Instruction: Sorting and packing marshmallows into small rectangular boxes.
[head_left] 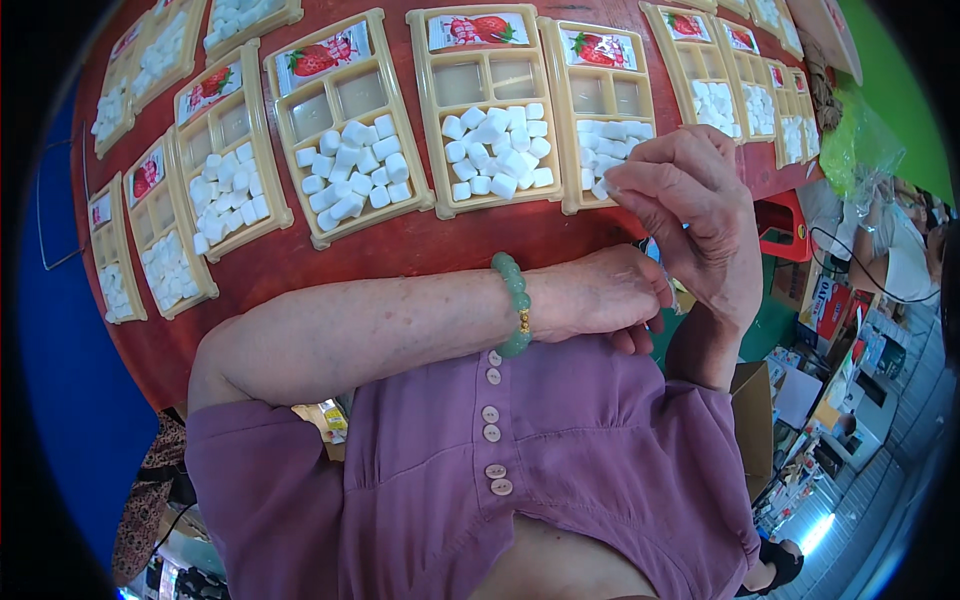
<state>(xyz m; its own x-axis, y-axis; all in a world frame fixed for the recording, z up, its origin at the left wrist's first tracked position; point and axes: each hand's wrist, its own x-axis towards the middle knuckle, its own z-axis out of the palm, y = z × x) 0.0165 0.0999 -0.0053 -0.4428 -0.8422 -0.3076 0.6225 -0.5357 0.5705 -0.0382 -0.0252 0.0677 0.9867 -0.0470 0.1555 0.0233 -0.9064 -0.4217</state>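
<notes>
My right hand (pixel 695 215) is closed in a pinch at the near edge of a cream plastic tray (pixel 570 208), with a small white marshmallow (pixel 601 188) at its fingertips. White marshmallows (pixel 603 140) fill that tray's large compartment, partly behind the hand. Just below the right hand, my left hand (pixel 605 295) is curled, a green bead bracelet (pixel 512 305) on its wrist. Its fingertips are partly hidden beside a bit of shiny packaging (pixel 683 298). The neighbouring tray (pixel 445 205) holds marshmallows, two bare small compartments and a strawberry-printed sachet (pixel 477 31).
More such trays (pixel 320 240) stand in rows on the red table (pixel 300 270), left and right. A red plastic stool (pixel 785 225), a clear green-tinted bag (pixel 865 150) and a cardboard box (pixel 752 425) are at the right. Another person (pixel 890 250) sits beyond.
</notes>
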